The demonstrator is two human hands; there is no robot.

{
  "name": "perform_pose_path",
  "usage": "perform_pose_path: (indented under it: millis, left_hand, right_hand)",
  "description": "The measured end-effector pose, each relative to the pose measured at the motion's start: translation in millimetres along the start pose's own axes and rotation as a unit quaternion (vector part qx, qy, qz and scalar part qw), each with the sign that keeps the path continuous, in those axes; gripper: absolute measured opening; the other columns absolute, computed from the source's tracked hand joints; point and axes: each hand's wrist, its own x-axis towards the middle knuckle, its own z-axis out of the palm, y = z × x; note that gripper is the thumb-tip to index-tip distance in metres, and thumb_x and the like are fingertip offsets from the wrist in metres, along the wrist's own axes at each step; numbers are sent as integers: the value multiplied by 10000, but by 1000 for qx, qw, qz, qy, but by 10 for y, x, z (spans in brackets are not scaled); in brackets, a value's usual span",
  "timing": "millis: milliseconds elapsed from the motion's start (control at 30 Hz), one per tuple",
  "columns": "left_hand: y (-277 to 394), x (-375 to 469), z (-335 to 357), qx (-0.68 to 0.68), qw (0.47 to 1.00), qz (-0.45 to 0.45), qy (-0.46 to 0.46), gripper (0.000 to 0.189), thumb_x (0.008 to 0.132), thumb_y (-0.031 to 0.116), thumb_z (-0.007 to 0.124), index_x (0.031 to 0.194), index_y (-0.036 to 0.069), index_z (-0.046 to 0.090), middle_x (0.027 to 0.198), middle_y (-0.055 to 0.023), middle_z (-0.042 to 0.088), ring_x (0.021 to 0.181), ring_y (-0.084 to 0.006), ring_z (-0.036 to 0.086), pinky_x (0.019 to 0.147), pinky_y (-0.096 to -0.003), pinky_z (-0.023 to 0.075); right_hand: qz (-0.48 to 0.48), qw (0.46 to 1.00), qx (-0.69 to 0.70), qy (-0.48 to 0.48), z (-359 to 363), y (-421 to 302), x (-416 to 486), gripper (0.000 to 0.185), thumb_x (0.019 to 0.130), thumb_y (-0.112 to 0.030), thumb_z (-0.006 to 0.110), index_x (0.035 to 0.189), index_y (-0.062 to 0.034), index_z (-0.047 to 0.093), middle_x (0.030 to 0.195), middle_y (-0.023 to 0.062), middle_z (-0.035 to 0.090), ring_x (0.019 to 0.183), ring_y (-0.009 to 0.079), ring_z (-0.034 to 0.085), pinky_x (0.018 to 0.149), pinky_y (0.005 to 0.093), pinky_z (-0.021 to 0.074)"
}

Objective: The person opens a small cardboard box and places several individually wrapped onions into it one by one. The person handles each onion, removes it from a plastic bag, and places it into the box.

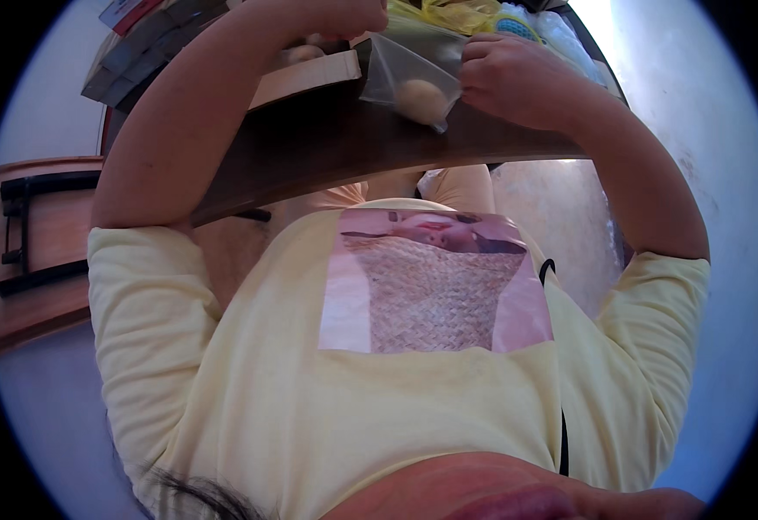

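Note:
A clear plastic bag (385,68) hangs over the dark tabletop near its front edge. One round tan object (422,101), egg-like or ball-like, rests in its lower part. My right hand (512,78) pinches the right side of this bag with curled fingers. At the top of the view, my left hand (356,16) is curled beside the upper left corner of the bag, partly cut off by the frame; whether it grips the plastic is not visible. Below my left wrist stands an open cardboard box (314,78) with more round tan objects (305,53) inside.
Yellow plastic bags (463,14) and clear crumpled plastic (564,42) lie behind my right hand. Stacked grey boxes (138,62) stand at the back left of the dark table (327,133). A folded wooden table with black metal legs (54,227) is at my left.

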Motion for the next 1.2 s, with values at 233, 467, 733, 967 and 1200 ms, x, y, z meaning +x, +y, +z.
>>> perform_pose_path:
  millis: [233, 467, 733, 967, 1200]
  left_hand:
    - [74, -169, 24, -156, 986, -36, -44, 134, 746, 122, 536, 791, 31, 624, 606, -73, 595, 513, -156, 565, 456, -303, 460]
    - [111, -432, -27, -231, 964, 122, -46, 211, 769, 40, 498, 937, 56, 624, 741, -105, 622, 638, -187, 593, 589, -320, 486]
    - [94, -502, -57, -21, 993, 97, -61, 142, 790, 104, 554, 861, 32, 655, 806, -152, 635, 748, -247, 614, 688, -340, 491]
    - [84, -621, -36, 55, 967, 248, 11, 102, 761, 79, 570, 807, 3, 621, 768, -125, 586, 686, -259, 569, 661, -343, 466]
    - [-41, -675, -25, 67, 939, 329, 77, 93, 763, 110, 630, 768, 20, 605, 925, -75, 585, 804, -267, 574, 731, -351, 474]
  right_hand:
    - [-98, 993, -35, 61, -160, 33, -155, 157, 692, -123, 703, 721, -21, 588, 852, 52, 594, 950, 244, 557, 801, 366, 470]
    - [-133, 987, -58, 71, -270, 67, -229, 189, 645, -149, 738, 691, -29, 600, 779, 48, 612, 1072, 228, 519, 842, 367, 461]
    - [-118, 985, -92, 83, -484, -93, -148, 170, 669, -151, 730, 711, -41, 606, 800, 53, 614, 1086, 234, 511, 907, 383, 422]
    - [-98, 992, -36, 66, -461, 11, -238, 177, 707, -177, 710, 731, -39, 601, 809, 65, 606, 1001, 258, 549, 839, 384, 454]
    - [-114, 985, 116, 48, -565, 105, -192, 199, 719, -154, 720, 745, -14, 581, 818, 86, 601, 940, 284, 579, 789, 386, 464]
